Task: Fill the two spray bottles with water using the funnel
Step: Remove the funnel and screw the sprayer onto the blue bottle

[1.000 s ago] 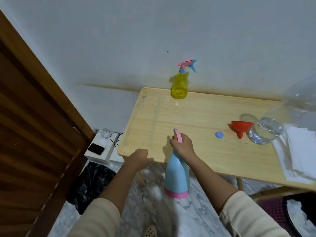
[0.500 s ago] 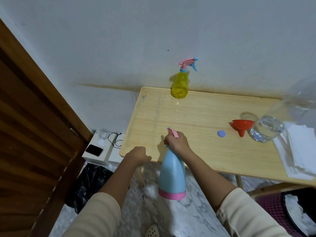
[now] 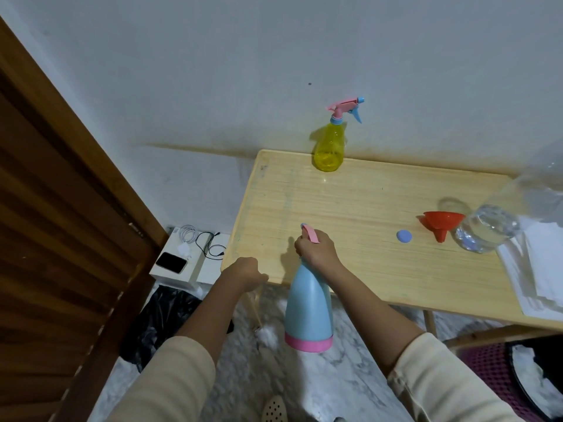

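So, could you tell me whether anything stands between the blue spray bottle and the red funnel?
Only a small blue cap lies on the table between them, just left of the funnel. The right hand grips the blue spray bottle at the table's near edge; nothing else visible intervenes.

Middle of tabletop [image 3: 350, 208] bare: wide lane from near edge to far wall. Yellow spray bottle [image 3: 329, 147] upright at far edge, close to wall. Right side crowded: blue cap [image 3: 404, 236], red funnel [image 3: 441, 222] on its side just beside clear water bottle [image 3: 487, 233], paper stack [image 3: 536, 269] behind these. Near-left corner taken by curled left hand [image 3: 243, 274]. Blue spray bottle [image 3: 309, 309], gripped at neck by right hand [image 3: 316, 252], hangs across near edge. Wooden door [image 3: 61, 239] bounds left.
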A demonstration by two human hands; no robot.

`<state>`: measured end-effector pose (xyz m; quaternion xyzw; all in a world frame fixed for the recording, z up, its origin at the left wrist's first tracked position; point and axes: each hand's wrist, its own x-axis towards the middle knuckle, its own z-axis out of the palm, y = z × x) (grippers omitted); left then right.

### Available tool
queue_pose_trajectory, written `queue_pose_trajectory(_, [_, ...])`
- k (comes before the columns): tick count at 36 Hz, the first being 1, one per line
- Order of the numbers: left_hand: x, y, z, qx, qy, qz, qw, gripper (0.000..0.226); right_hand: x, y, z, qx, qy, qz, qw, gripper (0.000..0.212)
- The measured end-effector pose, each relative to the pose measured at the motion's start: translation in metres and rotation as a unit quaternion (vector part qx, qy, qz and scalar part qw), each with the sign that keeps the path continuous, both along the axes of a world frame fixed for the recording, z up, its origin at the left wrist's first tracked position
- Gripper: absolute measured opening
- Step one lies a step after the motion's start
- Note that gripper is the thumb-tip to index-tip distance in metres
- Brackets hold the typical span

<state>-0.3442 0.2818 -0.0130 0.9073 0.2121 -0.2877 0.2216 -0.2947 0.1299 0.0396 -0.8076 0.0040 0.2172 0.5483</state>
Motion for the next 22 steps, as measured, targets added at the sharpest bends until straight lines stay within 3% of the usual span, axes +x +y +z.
queue_pose_trajectory(6, [0.003, 0.005, 0.003, -0.006, -0.003, -0.008, 1.0, 0.043, -0.002, 0.004, -0.002, -0.004, -0.009, 0.014, 1.0, 0.025])
queue_pose_trajectory(9, [0.006, 0.007, 0.005, -0.014, -0.005, -0.015, 1.0, 0.033, 0.0, 0.004, -0.007, -0.023, -0.01, 0.021, 0.999, 0.052])
queue_pose_trajectory(13, [0.015, 0.005, 0.014, -0.026, -0.02, -0.032, 0.999, 0.033, 0.005, -0.001, 0.0, -0.008, -0.038, 0.004, 0.999, 0.015])
queue_pose_trajectory(14, [0.018, 0.003, 0.018, -0.038, -0.032, -0.036, 0.998, 0.037, 0.008, -0.003, 0.002, -0.009, -0.056, -0.007, 0.998, 0.009])
queue_pose_trajectory(17, [0.032, -0.006, 0.029, -0.112, -0.084, -0.031, 0.99, 0.039, 0.027, -0.014, 0.008, -0.007, -0.116, -0.047, 0.992, 0.018])
queue_pose_trajectory(20, [0.051, -0.024, 0.047, -0.206, -0.125, -0.034, 0.97, 0.032, 0.05, -0.028, 0.02, 0.006, -0.179, -0.097, 0.979, 0.007])
queue_pose_trajectory(22, [0.067, -0.039, 0.057, -0.252, -0.156, -0.046, 0.954, 0.023, 0.068, -0.038, 0.029, 0.015, -0.223, -0.126, 0.967, 0.02])
